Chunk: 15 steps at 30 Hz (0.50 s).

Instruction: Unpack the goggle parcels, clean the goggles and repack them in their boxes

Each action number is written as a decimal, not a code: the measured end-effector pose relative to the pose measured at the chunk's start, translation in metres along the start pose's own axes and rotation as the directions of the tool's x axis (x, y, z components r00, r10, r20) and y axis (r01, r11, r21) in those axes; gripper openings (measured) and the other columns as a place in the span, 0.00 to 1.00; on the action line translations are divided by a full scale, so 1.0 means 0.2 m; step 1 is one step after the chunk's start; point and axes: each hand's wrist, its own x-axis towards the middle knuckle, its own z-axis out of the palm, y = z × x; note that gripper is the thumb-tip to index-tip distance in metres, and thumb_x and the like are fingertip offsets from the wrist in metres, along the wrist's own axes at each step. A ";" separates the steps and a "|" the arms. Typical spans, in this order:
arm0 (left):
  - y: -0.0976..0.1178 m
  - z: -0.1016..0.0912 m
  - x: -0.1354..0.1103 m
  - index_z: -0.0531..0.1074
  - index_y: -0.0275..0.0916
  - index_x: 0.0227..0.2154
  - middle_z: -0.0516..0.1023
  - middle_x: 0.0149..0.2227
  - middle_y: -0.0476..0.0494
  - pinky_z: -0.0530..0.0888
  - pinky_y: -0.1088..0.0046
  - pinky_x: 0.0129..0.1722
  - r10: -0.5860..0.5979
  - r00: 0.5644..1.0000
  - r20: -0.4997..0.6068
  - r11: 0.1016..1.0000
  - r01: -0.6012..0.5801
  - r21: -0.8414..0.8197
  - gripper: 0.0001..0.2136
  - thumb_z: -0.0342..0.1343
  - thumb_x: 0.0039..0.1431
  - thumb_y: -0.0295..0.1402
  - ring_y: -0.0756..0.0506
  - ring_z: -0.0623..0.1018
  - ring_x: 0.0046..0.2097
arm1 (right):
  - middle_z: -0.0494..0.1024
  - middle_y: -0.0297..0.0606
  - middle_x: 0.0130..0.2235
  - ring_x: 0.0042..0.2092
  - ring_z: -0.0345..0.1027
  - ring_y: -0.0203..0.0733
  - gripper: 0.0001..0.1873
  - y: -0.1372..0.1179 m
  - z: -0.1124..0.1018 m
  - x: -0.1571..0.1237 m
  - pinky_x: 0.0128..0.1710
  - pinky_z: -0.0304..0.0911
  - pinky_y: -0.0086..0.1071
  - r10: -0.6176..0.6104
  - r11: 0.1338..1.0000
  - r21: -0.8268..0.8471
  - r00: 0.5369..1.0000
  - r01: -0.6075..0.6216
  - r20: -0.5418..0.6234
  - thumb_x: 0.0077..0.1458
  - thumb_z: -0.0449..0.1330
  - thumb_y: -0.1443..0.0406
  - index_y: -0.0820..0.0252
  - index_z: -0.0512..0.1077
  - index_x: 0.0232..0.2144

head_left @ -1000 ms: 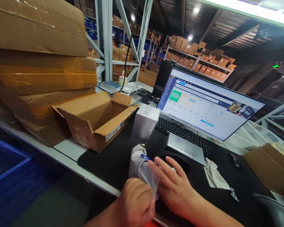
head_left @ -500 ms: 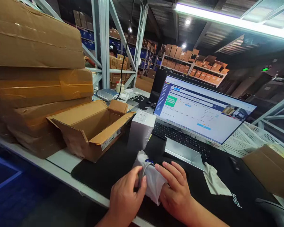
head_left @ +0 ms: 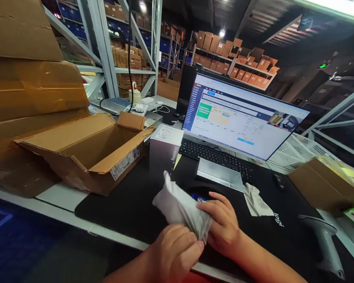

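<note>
Between my hands, above the black desk mat, is a white translucent wrapped packet (head_left: 179, 202); what lies inside it is hidden. My left hand (head_left: 177, 249) is closed on its near lower edge, fingers curled. My right hand (head_left: 221, 220) grips the right end, with thumb and fingers around it. Just beyond the packet, a grey-and-white product box (head_left: 163, 155) stands upright on the mat. To its left sits an open brown carton (head_left: 106, 157) with its flaps folded out and a label on the side.
Taped cartons (head_left: 32, 90) are stacked at the left. Behind the mat (head_left: 129, 220) stand a monitor (head_left: 242, 118) and a keyboard (head_left: 218, 155). At right lie a crumpled white cloth (head_left: 256, 200), a mouse (head_left: 279, 181), a barcode scanner (head_left: 324, 239) and another carton (head_left: 321, 184).
The packet has been turned and now extends up and to the left. My left hand has shifted to its near edge and curled closed. The view has swung, bringing the scanner further in.
</note>
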 end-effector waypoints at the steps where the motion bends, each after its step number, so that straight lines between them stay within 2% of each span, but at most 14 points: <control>1: 0.00 0.01 -0.01 0.66 0.39 0.38 0.71 0.22 0.51 0.66 0.71 0.24 -0.032 0.999 -0.027 0.999 0.032 0.000 0.06 0.45 0.68 0.27 0.50 0.69 0.22 | 0.80 0.44 0.38 0.36 0.74 0.42 0.08 0.01 -0.03 0.00 0.50 0.70 0.45 0.052 0.999 -0.008 0.998 -0.052 -0.045 0.58 0.56 0.71 0.62 0.75 0.32; 2: 0.00 0.01 -0.03 0.65 0.39 0.39 0.72 0.24 0.50 0.68 0.72 0.25 -0.075 0.996 -0.057 0.997 0.076 0.011 0.03 0.47 0.69 0.31 0.50 0.71 0.23 | 0.79 0.44 0.37 0.36 0.74 0.42 0.07 0.01 -0.05 -0.01 0.45 0.72 0.43 0.127 0.992 0.002 0.988 -0.127 -0.085 0.57 0.57 0.71 0.62 0.76 0.32; 3: 0.00 0.02 -0.04 0.65 0.39 0.40 0.74 0.25 0.48 0.71 0.71 0.27 -0.131 0.988 -0.082 0.991 0.134 0.031 0.06 0.50 0.69 0.36 0.49 0.73 0.25 | 0.78 0.43 0.37 0.36 0.73 0.42 0.06 0.01 -0.08 -0.01 0.40 0.73 0.39 0.218 0.976 0.028 0.969 -0.216 -0.116 0.57 0.59 0.71 0.61 0.76 0.32; 5: -0.01 0.05 -0.05 0.65 0.37 0.42 0.77 0.31 0.43 0.76 0.69 0.32 -0.266 0.954 -0.138 0.956 0.279 0.086 0.17 0.51 0.67 0.49 0.46 0.78 0.32 | 0.76 0.42 0.36 0.35 0.72 0.40 0.06 0.01 -0.13 -0.01 0.32 0.71 0.32 0.378 0.925 0.090 0.913 -0.368 -0.152 0.56 0.60 0.73 0.60 0.76 0.30; 7: -0.02 0.07 -0.04 0.66 0.35 0.45 0.78 0.36 0.37 0.78 0.68 0.33 -0.383 0.912 -0.145 0.906 0.402 0.135 0.27 0.49 0.63 0.57 0.42 0.80 0.36 | 0.75 0.40 0.36 0.34 0.71 0.38 0.07 0.00 -0.15 -0.02 0.29 0.68 0.28 0.441 0.897 0.126 0.881 -0.425 -0.170 0.55 0.61 0.74 0.60 0.76 0.28; 9: -0.01 0.09 -0.02 0.67 0.35 0.46 0.79 0.37 0.36 0.78 0.68 0.31 -0.424 0.901 -0.094 0.887 0.434 0.160 0.31 0.47 0.61 0.62 0.41 0.81 0.36 | 0.75 0.40 0.36 0.34 0.71 0.38 0.07 -0.01 -0.16 -0.04 0.30 0.69 0.28 0.440 0.898 0.121 0.879 -0.424 -0.185 0.54 0.61 0.74 0.60 0.76 0.28; 12: 0.01 0.10 0.02 0.70 0.39 0.39 0.79 0.30 0.45 0.77 0.69 0.29 -0.413 0.909 0.065 0.907 0.403 0.122 0.21 0.48 0.66 0.54 0.44 0.80 0.30 | 0.75 0.40 0.38 0.36 0.71 0.38 0.07 -0.01 -0.15 -0.08 0.32 0.69 0.28 0.451 0.892 0.091 0.873 -0.442 -0.187 0.53 0.61 0.75 0.61 0.77 0.31; 15: 0.03 0.12 0.03 0.73 0.41 0.36 0.80 0.27 0.50 0.75 0.73 0.28 -0.447 0.882 0.148 0.893 0.451 0.014 0.13 0.50 0.70 0.43 0.48 0.80 0.27 | 0.75 0.41 0.38 0.37 0.71 0.39 0.08 0.02 -0.15 -0.11 0.33 0.69 0.29 0.492 0.870 0.072 0.848 -0.488 -0.196 0.53 0.61 0.75 0.61 0.78 0.31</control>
